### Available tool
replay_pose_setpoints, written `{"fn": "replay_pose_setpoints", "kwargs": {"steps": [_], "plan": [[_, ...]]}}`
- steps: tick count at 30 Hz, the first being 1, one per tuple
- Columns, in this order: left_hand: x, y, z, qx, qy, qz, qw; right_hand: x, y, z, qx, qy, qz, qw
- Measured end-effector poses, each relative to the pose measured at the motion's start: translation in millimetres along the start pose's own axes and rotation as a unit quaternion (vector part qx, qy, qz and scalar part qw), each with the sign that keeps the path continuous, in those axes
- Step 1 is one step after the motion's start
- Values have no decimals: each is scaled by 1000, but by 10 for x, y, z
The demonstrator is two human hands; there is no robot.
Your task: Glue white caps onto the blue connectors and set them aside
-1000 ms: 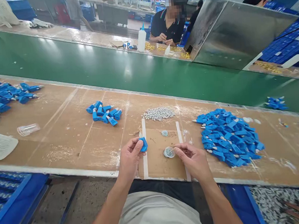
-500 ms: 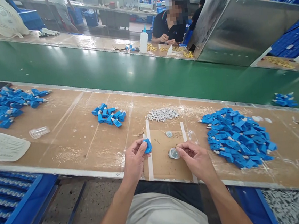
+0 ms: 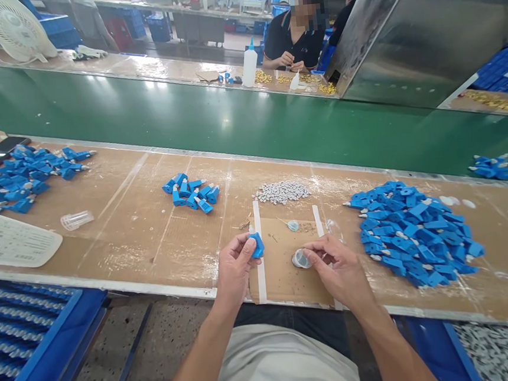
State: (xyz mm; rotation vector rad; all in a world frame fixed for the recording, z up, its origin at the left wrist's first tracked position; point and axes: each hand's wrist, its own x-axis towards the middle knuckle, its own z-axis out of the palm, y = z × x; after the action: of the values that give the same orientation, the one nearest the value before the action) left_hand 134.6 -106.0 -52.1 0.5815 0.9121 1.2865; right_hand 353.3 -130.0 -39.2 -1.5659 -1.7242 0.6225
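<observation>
My left hand [image 3: 235, 270] pinches a small blue plastic part [image 3: 256, 245] between thumb and fingers, above the left tape strip of a cardboard sheet. The fingers of my right hand [image 3: 340, 271] are pinched together at the rim of a small clear cup [image 3: 301, 259]. Whatever sits between those fingertips is too small to make out. Behind the cup lies a small round pale-blue disc or lid [image 3: 292, 225]. Beyond the cardboard is a heap of small grey pieces [image 3: 282, 192]. A large pile of blue parts [image 3: 415, 232] lies to the right of my right hand.
Further left are a small group of blue parts [image 3: 191, 193], a clear plastic tube [image 3: 77, 220], a white plastic piece [image 3: 15, 238] and another blue pile [image 3: 25, 175]. A green belt [image 3: 211, 105] runs behind the table. Across it a co-worker [image 3: 294, 41] sits near a white bottle [image 3: 249, 66].
The whole view has shifted slightly, so things appear a little further right. Both hands keep nearly the same places, the left with the blue part, the right at the cup.
</observation>
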Motion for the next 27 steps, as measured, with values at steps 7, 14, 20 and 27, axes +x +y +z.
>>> {"fn": "replay_pose_setpoints", "kwargs": {"steps": [7, 14, 20, 27], "plan": [[6, 42, 31, -22, -8, -8, 1000, -45, -68, -10, 6, -15, -10, 1000], [-72, 118, 211, -81, -63, -103, 989, -25, -30, -96, 105, 21, 84, 991], [-150, 37, 409, -134, -112, -210, 962, 28, -78, -262, 248, 101, 111, 957], [-202, 45, 571, -129, -147, -239, 951, 27, -595, -305, 227, 194, 7, 954]]}}
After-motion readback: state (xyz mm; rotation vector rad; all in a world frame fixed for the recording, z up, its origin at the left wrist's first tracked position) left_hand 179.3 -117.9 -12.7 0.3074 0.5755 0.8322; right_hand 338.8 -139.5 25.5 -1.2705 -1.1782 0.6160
